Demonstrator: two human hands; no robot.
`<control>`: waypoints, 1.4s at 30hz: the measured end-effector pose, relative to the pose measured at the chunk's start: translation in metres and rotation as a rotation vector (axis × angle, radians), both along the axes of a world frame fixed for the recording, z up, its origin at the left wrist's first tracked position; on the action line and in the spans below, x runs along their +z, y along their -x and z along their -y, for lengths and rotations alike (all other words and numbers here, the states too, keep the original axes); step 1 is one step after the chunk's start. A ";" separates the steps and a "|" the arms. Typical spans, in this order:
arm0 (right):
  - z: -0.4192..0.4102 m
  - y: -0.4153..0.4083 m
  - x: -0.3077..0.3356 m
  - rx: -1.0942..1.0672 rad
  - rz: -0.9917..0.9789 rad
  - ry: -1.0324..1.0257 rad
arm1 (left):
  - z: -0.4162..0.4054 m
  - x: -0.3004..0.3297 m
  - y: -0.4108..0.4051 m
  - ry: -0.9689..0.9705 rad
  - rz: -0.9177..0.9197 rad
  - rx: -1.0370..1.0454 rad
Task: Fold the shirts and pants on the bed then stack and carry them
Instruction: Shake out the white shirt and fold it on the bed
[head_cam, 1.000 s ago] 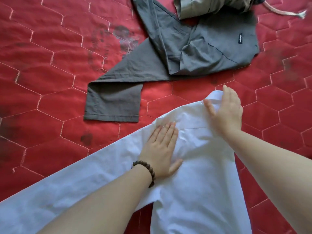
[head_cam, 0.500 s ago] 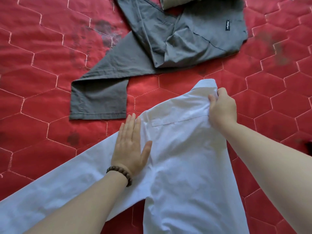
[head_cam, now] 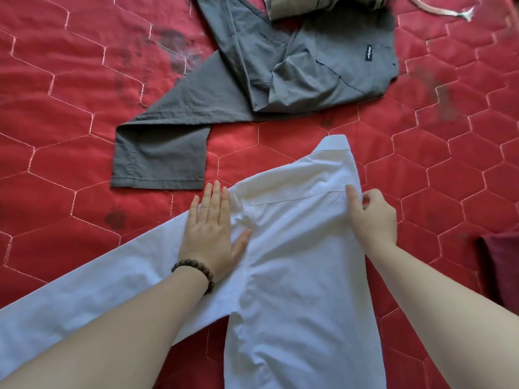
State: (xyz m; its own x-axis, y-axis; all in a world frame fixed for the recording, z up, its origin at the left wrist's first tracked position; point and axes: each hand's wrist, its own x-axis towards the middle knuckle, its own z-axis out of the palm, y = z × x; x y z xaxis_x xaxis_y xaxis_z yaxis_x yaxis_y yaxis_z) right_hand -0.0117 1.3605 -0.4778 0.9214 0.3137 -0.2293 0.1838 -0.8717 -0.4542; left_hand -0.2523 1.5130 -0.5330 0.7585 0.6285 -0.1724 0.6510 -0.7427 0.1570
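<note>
My left hand lies flat on the white shirt at centre; my right hand pinches its three-o'clock edge. Grey pants sprawl at twelve; bare red quilt lies open toward nine.

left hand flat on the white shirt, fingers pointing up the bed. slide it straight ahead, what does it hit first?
Judging by the head view, the left hand would cross a short strip of red quilt, then meet the hem of the grey pants leg. Depth looks flat, so likely.
</note>
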 end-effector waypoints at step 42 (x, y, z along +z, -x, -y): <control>-0.029 0.012 -0.040 0.627 0.355 0.404 | 0.012 -0.001 -0.033 -0.069 -0.037 -0.083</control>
